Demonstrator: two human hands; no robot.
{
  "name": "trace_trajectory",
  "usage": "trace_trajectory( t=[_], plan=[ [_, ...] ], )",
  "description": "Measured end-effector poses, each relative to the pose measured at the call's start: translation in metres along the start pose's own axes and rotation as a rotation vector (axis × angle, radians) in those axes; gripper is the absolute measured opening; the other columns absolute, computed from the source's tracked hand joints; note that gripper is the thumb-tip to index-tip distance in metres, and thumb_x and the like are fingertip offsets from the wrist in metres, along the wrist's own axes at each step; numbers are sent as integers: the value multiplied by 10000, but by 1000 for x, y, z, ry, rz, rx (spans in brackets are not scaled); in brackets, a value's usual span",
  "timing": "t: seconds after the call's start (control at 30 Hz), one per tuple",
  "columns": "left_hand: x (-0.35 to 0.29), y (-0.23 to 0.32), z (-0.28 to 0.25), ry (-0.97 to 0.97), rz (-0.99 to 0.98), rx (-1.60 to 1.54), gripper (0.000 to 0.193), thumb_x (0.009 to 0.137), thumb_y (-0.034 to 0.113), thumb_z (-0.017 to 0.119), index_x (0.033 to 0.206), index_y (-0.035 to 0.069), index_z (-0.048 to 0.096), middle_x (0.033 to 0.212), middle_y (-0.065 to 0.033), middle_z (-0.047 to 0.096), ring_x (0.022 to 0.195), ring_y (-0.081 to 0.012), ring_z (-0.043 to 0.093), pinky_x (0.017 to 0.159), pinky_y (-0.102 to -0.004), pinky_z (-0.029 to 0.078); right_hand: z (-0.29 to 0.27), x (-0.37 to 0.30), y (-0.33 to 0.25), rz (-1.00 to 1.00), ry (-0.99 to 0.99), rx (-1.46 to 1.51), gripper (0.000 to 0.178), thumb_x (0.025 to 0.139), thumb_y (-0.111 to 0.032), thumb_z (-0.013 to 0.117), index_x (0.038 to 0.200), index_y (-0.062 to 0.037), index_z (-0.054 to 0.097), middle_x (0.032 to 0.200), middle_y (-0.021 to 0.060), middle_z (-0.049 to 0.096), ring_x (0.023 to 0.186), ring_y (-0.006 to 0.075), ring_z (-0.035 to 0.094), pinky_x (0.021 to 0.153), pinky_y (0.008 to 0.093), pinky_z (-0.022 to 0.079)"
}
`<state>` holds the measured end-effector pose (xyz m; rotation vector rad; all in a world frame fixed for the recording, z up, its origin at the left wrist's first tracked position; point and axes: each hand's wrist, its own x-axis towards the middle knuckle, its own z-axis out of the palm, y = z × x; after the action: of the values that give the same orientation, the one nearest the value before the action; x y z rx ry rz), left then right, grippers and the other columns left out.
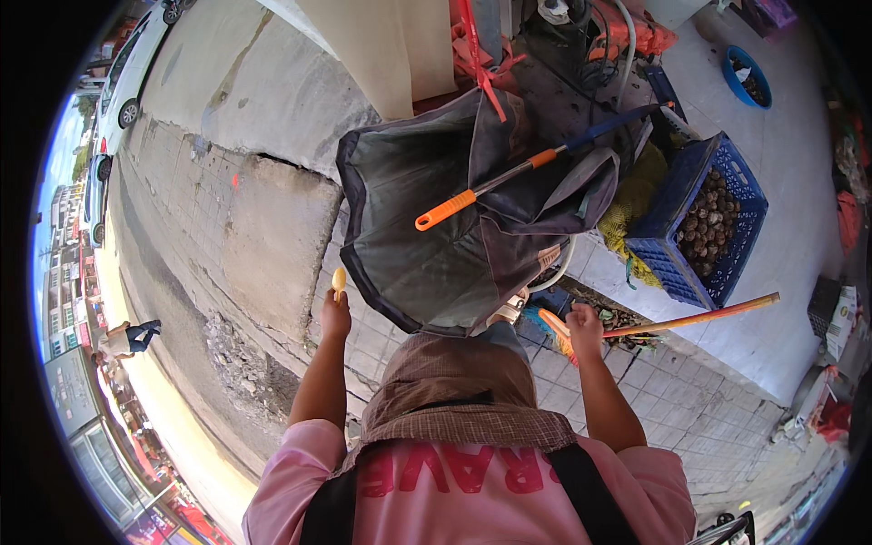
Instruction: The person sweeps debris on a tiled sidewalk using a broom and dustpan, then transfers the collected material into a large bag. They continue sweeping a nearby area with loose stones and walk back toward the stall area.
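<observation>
On the left, my left hand (334,315) is closed around the lower end of a small pale-yellow oval thing (339,280), which looks like an ice pop and points upward. My right hand (585,329) is closed around a long orange-brown broom handle (695,315) that slopes up to the right. Beside that hand, toward my legs, is an orange and blue piece (554,331), seemingly the broom's head; my hand partly covers where they join. Ahead of me a large dark fabric sheet or bag (413,218) gapes, with an orange-and-blue-handled pole (445,209) lying across it.
A blue crate (663,245) of round brown items stands on the pale step at right, beside a yellow net (633,200). Leaf litter (627,320) lies by the step edge. Farther off are a blue basin (747,77), cracked paving, parked cars (127,86) and a person (127,338).
</observation>
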<state>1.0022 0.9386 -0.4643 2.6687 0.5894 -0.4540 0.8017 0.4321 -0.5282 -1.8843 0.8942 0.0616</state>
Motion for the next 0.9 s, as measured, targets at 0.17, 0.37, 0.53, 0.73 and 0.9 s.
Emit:
trace_trajectory(
  t=[0.17, 0.37, 0.53, 0.73, 0.9],
  plan=[
    [29, 32, 17, 44, 106, 45, 580, 804, 372, 624, 1228, 10, 463, 997, -248, 612, 925, -407, 586, 782, -466, 470, 62, 33, -218, -454, -346, 26, 214, 745, -44, 651, 951, -32, 595, 763, 60, 580, 607, 143, 573, 596, 253, 476],
    [73, 40, 44, -136, 36, 62, 553, 792, 368, 627, 1190, 6, 496, 1054, -227, 606, 978, -381, 581, 820, -448, 469, 140, 95, -289, -182, -503, -183, 617, 783, -240, 647, 1342, -186, 390, 671, 88, 619, 642, 250, 616, 624, 353, 482],
    [73, 71, 50, -214, 215, -53, 444, 799, 327, 624, 1146, 71, 521, 869, -232, 632, 848, -415, 594, 727, -468, 474, 198, 111, -275, -131, -574, -462, 532, 837, -499, 544, 1273, -215, 437, 912, 144, 646, 876, 342, 615, 738, 418, 482],
    [126, 16, 41, 124, 141, -9, 712, 747, 244, 691, 1326, 45, 327, 1043, -207, 597, 935, -369, 585, 779, -435, 462, 182, 100, -300, -26, -385, -375, 400, 839, -518, 530, 1011, -158, 559, 845, 127, 642, 815, 324, 618, 717, 408, 480],
    [156, -9, 44, -172, 4, 191, 763, 728, 250, 717, 1345, 41, 320, 1105, -222, 581, 1006, -371, 566, 836, -428, 460, 64, 65, -295, 147, -142, 540, 95, 798, -47, 558, 891, -54, 540, 774, 16, 505, 605, 89, 482, 530, 220, 392]
  ],
)
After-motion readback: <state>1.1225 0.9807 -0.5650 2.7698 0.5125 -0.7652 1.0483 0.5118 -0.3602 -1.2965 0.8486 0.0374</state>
